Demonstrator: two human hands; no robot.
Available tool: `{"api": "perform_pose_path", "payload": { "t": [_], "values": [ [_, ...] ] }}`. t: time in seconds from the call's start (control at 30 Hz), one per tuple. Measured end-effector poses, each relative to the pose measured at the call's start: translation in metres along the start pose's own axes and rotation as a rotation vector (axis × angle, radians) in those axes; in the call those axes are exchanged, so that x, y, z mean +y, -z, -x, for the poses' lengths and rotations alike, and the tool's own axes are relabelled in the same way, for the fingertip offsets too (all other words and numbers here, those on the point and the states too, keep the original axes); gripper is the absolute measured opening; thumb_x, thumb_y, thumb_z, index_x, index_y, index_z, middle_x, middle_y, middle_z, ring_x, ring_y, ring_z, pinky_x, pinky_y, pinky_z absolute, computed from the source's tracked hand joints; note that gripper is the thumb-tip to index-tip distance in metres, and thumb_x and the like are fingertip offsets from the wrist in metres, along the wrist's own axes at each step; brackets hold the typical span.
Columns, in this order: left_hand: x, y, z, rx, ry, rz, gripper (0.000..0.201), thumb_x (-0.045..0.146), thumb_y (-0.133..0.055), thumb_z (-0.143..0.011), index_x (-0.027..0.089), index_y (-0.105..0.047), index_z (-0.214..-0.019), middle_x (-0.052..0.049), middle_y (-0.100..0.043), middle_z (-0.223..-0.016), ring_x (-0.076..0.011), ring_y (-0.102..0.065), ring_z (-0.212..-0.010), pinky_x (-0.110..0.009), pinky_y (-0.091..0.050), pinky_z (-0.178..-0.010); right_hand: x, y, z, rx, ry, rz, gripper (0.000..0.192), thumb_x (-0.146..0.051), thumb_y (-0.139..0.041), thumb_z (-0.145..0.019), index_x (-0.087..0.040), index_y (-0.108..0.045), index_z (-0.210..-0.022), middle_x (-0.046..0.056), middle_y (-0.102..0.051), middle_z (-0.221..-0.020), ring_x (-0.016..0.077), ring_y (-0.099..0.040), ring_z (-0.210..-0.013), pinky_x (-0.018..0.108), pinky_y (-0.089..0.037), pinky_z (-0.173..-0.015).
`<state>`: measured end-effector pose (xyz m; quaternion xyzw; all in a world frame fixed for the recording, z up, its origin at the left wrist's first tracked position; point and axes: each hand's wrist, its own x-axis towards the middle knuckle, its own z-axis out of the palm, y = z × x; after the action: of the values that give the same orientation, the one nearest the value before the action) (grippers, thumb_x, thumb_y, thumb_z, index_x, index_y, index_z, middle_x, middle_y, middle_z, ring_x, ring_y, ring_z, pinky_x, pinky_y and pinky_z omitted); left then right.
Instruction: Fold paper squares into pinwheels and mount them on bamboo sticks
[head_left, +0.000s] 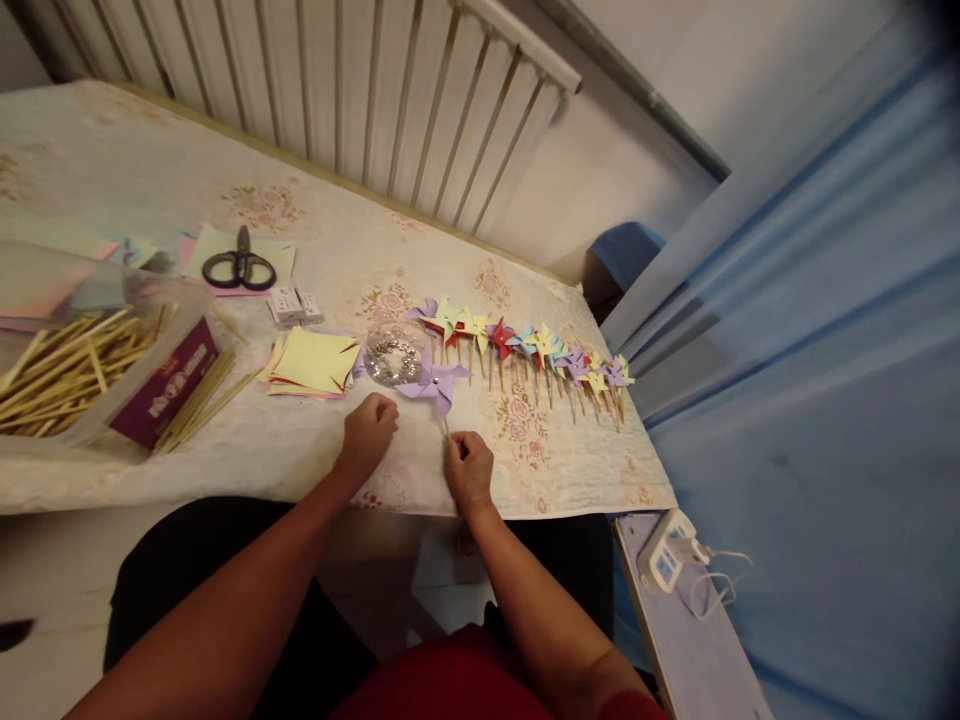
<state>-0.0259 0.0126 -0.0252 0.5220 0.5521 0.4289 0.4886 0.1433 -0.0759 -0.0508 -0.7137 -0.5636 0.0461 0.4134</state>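
A purple paper pinwheel point(433, 383) on a thin stick is held upright by my right hand point(470, 470), its fingers closed round the lower end. My left hand point(367, 435) rests curled at the near side of the table, left of the pinwheel; whatever its fingers hold, if anything, is hidden. Just behind it sits a clear round dish point(394, 355) of small shiny metal pieces. Left of the dish lies a stack of yellow and pink paper squares point(313, 362). Finished pinwheels point(541, 345) in several colours lie in a row to the right.
Dark-handled scissors point(241, 268) lie on coloured paper, with small white boxes point(294, 306) in front. A clear bag of sticks point(75, 375) fills the left, loose sticks point(199, 400) beside it. A radiator point(360, 90) stands behind; a blue curtain point(810, 400) and power strip point(667, 550) are right.
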Motion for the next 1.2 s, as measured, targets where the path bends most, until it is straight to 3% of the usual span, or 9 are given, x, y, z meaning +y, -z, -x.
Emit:
{"api": "perform_pose_path", "payload": {
  "t": [0.07,0.2,0.53,0.8,1.2],
  "values": [
    [-0.005,0.001,0.004,0.024,-0.117,-0.171,0.01,0.028,-0.053,-0.078,0.022,-0.055,-0.071,0.0,-0.058,-0.064,-0.017,-0.056,-0.064,-0.027,-0.042,-0.064,0.0,-0.001,0.0,0.005,0.009,0.003,0.018,-0.02,-0.051,-0.085,-0.02,-0.063,-0.072,-0.001,-0.058,-0.068,0.0141,-0.051,-0.064,0.026,-0.038,-0.063],
    [-0.012,0.004,0.012,0.043,-0.345,-0.42,0.011,0.023,-0.045,-0.082,0.024,-0.051,-0.073,-0.004,-0.059,-0.077,-0.0215,-0.056,-0.078,-0.033,-0.044,-0.077,-0.001,-0.002,0.0,0.007,0.008,0.001,0.019,-0.018,-0.051,-0.086,-0.02,-0.063,-0.072,0.0,-0.058,-0.068,0.0144,-0.051,-0.065,0.026,-0.037,-0.064],
    [-0.023,0.01,0.018,0.11,-0.575,-0.79,0.013,0.021,-0.041,-0.086,0.024,-0.05,-0.076,-0.01,-0.055,-0.083,-0.0288,-0.054,-0.09,-0.04,-0.045,-0.083,-0.003,-0.003,-0.005,-0.023,-0.035,0.003,0.013,-0.015,-0.058,-0.085,-0.02,-0.064,-0.074,-0.001,-0.061,-0.071,0.0138,-0.053,-0.067,0.025,-0.037,-0.064],
    [-0.024,0.008,0.014,0.081,-0.567,-1.143,0.026,0.024,-0.036,-0.091,0.014,-0.06,-0.089,-0.014,-0.059,-0.094,-0.026,-0.056,-0.093,-0.035,-0.045,-0.08,-0.004,-0.002,-0.009,-0.092,-0.069,-0.001,0.008,-0.018,-0.061,-0.086,-0.02,-0.065,-0.08,0.0,-0.063,-0.076,0.0133,-0.056,-0.072,0.024,-0.04,-0.068],
    [-0.018,0.006,0.011,0.061,-0.512,-1.267,0.033,0.027,-0.034,-0.093,0.012,-0.063,-0.094,-0.015,-0.06,-0.101,-0.0264,-0.059,-0.096,-0.035,-0.046,-0.077,0.009,0.0,-0.01,-0.086,-0.105,-0.259,0.005,-0.013,-0.069,-0.079,-0.018,-0.068,-0.078,-0.003,-0.062,-0.071,0.0105,-0.054,-0.066,0.021,-0.041,-0.066]
  ]
}}
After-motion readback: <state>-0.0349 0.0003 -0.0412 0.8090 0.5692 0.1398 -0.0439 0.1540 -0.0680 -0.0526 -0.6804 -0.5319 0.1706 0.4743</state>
